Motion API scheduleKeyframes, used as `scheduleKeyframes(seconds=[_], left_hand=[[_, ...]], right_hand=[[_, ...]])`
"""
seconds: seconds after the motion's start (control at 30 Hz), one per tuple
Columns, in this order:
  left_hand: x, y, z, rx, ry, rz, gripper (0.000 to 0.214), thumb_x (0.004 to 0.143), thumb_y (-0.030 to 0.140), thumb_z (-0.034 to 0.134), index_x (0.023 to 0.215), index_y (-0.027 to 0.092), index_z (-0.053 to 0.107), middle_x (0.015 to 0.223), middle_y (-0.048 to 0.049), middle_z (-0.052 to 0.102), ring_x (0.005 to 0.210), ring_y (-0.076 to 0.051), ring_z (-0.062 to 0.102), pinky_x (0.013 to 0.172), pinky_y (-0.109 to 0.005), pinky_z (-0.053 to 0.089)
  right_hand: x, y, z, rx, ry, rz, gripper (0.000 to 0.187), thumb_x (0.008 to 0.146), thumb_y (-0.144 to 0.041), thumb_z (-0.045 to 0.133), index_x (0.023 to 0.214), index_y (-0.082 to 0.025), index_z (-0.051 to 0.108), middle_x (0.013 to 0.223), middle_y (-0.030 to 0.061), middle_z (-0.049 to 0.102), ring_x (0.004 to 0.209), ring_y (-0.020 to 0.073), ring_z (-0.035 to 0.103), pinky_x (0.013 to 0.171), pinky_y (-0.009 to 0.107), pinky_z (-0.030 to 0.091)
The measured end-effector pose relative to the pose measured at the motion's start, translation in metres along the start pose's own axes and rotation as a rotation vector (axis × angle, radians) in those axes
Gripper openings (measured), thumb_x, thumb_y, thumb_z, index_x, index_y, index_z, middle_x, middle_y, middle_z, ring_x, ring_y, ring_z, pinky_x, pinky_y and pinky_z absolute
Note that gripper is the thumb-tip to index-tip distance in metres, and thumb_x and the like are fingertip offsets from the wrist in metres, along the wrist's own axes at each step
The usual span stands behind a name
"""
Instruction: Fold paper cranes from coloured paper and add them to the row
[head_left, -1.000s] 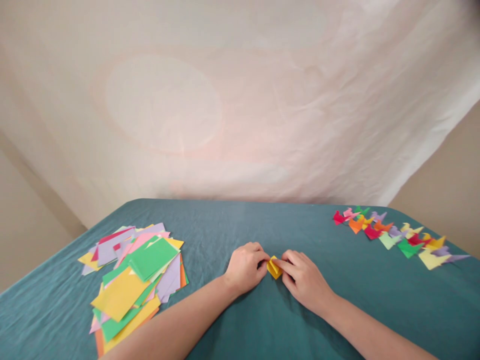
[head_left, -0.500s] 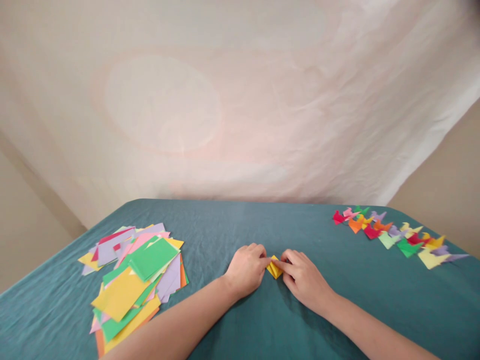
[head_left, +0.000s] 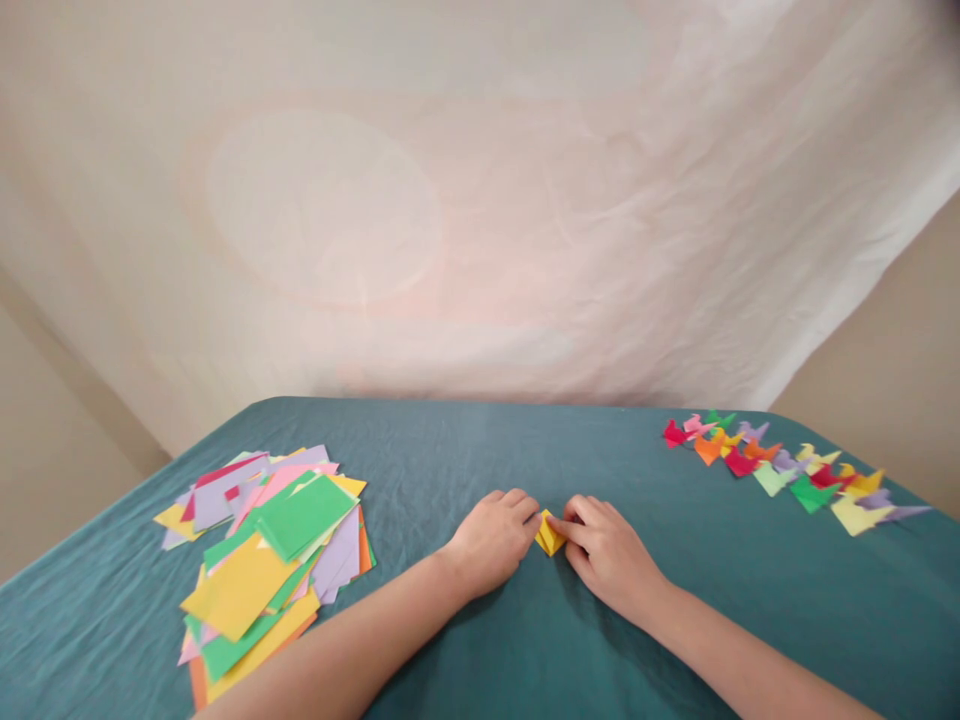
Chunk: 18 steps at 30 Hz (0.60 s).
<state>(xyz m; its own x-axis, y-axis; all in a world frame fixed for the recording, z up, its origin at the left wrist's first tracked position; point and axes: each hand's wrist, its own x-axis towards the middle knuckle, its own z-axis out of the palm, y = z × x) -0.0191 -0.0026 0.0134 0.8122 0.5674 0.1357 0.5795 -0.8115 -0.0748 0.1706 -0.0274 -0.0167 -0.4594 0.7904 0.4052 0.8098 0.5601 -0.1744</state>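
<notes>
Between my two hands, on the teal tablecloth, lies a small piece of yellow folded paper (head_left: 551, 537), diamond-shaped with visible creases. My left hand (head_left: 496, 540) rests on the cloth with its fingers curled together at the paper's left edge. My right hand (head_left: 606, 550) has its thumb and index finger at the paper's right edge, the other fingers bent. Fingertips of both hands cover the paper's sides.
To the left lies a loose pile of coloured paper sheets (head_left: 247, 590). Rows of small folded paper birds (head_left: 814, 493) stand at the far right. Behind the teal-covered table (head_left: 480, 440) hangs a pale cloth (head_left: 525, 250).
My left fingers have drawn slightly up and their tips no longer reach as far across the yellow paper. My right hand stays almost where it was.
</notes>
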Motion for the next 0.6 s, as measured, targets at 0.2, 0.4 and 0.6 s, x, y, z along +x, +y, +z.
scheduleKeyframes(seconds=[0.2,0.4,0.6], left_hand=[[0.0,-0.001,-0.007,0.016,-0.021,0.024,0.018,0.085,0.017,0.049,0.101,0.017,0.058,0.098,-0.0067,0.058,0.1,-0.022,0.048,0.08,-0.032,0.041],[-0.001,0.002,0.001,0.029,-0.011,-0.076,0.016,0.086,0.015,0.046,0.094,0.015,0.06,0.092,-0.0078,0.059,0.095,-0.022,0.05,0.076,-0.032,0.041],[-0.002,0.006,0.003,-0.011,0.059,-0.09,0.02,0.088,0.015,0.043,0.104,0.016,0.055,0.099,-0.0063,0.058,0.096,-0.02,0.05,0.08,-0.031,0.042]], right_hand=[[0.0,-0.001,0.0,-0.034,-0.025,0.018,0.025,0.078,-0.006,0.051,0.09,-0.022,0.065,0.079,0.0029,0.053,0.077,0.0163,0.048,0.069,0.029,0.035],[0.0,0.0,0.0,-0.043,-0.01,-0.006,0.024,0.079,-0.007,0.051,0.091,-0.022,0.065,0.079,0.0027,0.053,0.077,0.0159,0.049,0.068,0.028,0.035],[0.0,0.001,0.001,-0.047,-0.026,-0.012,0.024,0.079,-0.006,0.05,0.092,-0.021,0.065,0.081,0.0036,0.053,0.078,0.0169,0.048,0.069,0.029,0.036]])
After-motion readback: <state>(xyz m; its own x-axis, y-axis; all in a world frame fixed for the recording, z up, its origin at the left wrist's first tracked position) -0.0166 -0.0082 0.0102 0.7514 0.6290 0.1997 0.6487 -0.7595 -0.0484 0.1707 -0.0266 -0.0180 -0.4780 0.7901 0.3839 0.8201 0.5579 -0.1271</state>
